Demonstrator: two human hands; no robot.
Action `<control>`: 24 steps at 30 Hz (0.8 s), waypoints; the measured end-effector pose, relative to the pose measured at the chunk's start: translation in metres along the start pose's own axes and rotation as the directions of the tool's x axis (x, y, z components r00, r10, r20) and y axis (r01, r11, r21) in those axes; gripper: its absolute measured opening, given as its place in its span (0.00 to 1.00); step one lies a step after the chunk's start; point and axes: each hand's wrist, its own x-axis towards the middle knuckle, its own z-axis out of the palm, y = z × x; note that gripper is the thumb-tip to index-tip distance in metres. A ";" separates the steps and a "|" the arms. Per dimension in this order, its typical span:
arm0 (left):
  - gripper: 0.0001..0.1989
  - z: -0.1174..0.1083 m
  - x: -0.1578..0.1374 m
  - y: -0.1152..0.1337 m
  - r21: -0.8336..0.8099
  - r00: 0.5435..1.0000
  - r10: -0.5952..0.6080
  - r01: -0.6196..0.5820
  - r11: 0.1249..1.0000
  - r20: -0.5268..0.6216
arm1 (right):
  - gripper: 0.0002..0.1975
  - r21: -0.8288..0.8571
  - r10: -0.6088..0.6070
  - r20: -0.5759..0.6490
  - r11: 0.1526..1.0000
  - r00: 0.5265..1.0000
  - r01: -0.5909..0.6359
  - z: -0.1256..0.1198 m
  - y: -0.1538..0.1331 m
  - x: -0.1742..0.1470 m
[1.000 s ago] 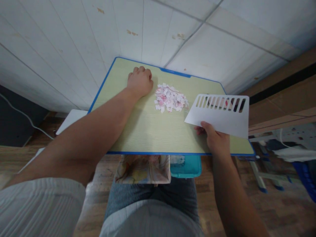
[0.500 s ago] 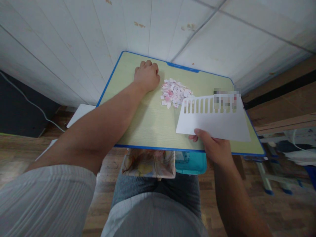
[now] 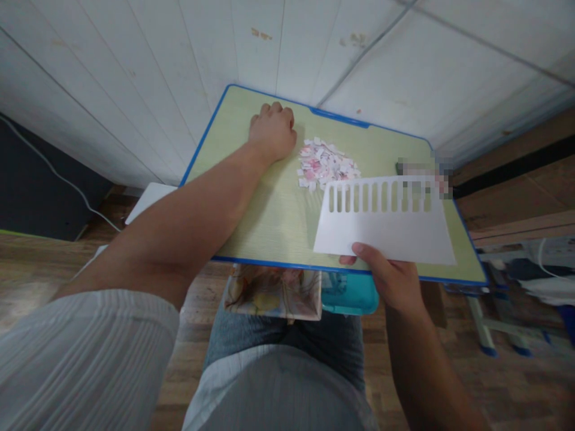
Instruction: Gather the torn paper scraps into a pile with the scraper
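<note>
My left hand rests curled on the pale green table, left of a heap of small paper scraps in white and pink. Its palm side and whatever may be inside the fingers are hidden. Between thumb and fingers, my right hand grips the lower edge of a white sheet. A row of rounded slots runs along the sheet's far edge. The sheet is over the table's right half, its far left corner close to the scraps; I cannot tell whether they touch.
A blurred-out object lies at the table's right, partly behind the sheet. Under the front edge are a patterned box and a turquoise container. A panelled wall stands behind; brown cardboard is at right.
The slotted sheet and my right hand have shifted slightly left and nearer to me, relative to the table. My left hand stays in place. The whole view has tilted a little.
</note>
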 end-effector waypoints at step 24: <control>0.22 0.005 -0.002 -0.003 0.088 0.994 0.062 -0.054 0.995 -0.095 | 0.16 -0.028 -0.211 -0.024 0.977 0.977 0.211 -0.023 -0.012 0.083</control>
